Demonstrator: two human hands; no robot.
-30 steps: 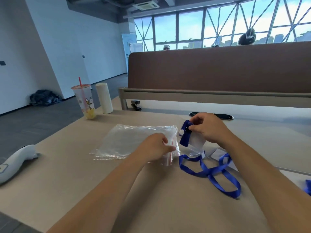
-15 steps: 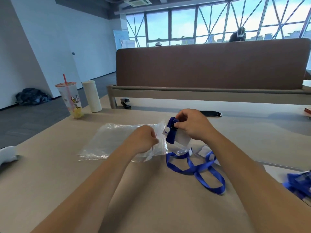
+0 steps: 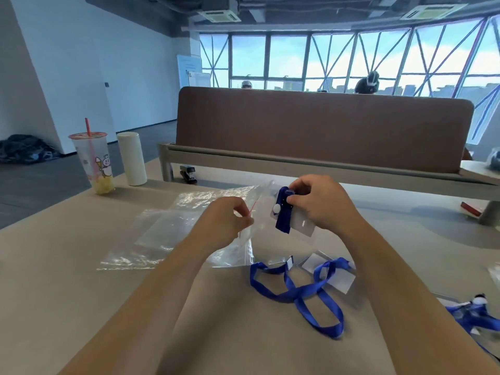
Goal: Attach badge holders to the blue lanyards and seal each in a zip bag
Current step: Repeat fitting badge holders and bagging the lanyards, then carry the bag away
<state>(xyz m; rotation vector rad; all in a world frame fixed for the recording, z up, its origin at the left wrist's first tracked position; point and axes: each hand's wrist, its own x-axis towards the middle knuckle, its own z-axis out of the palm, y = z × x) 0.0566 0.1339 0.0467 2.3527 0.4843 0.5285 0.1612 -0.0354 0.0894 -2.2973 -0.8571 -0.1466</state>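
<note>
A clear zip bag (image 3: 167, 234) with a red seal line lies on the tan table. My left hand (image 3: 226, 221) pinches its open right-hand edge and lifts it. My right hand (image 3: 316, 204) holds the clear badge holder (image 3: 303, 224) by its top, where the blue lanyard (image 3: 297, 290) is clipped with a white snap. The holder hangs just right of the bag's mouth. The lanyard's loop trails on the table below my right hand.
Loose badge holders (image 3: 335, 278) lie under the lanyard loop. More blue lanyards (image 3: 476, 316) sit at the right edge. A drink cup with straw (image 3: 93, 161), a white cylinder (image 3: 132, 158) and a stapler (image 3: 188, 173) stand at the back left. A brown divider (image 3: 324, 125) bounds the far side.
My left hand has raised the bag's mouth edge higher. My right hand has lifted the badge holder and lanyard end up beside the opening. The camera view has tilted upward.
</note>
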